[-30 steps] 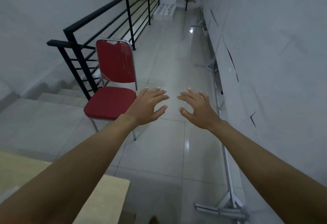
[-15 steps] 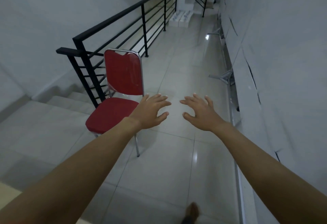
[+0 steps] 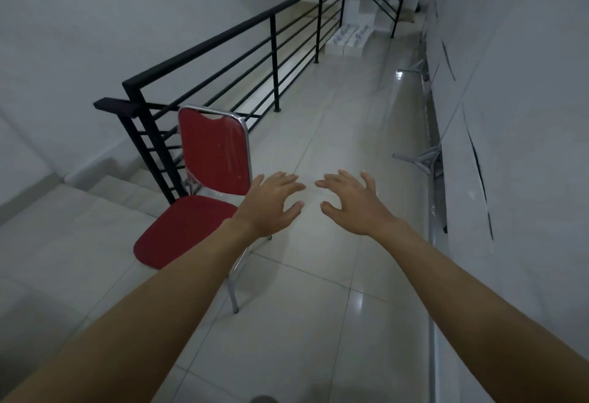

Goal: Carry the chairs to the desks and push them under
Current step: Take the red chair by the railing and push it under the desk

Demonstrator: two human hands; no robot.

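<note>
hovering near the red chair (image 3: 213,160), left hand (image 3: 271,206) and right hand (image 3: 353,208): grip released, empty. judged light, rigid; take backrest top and seat edge.

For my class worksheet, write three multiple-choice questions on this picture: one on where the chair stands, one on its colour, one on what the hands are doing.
1. Where does the chair stand?
A) Beside the black railing, near the stairs.
B) Against the right-hand wall.
C) Under a desk.

2. What colour are its seat and back?
A) Blue.
B) Red.
C) Green.

3. What are the left hand and right hand doing?
A) Gripping the chair's back.
B) Reaching forward, fingers spread, holding nothing.
C) Carrying a box.

1 A: its back stands by the railing post.
2 B: both cushions are red.
3 B: neither hand holds anything.
</note>
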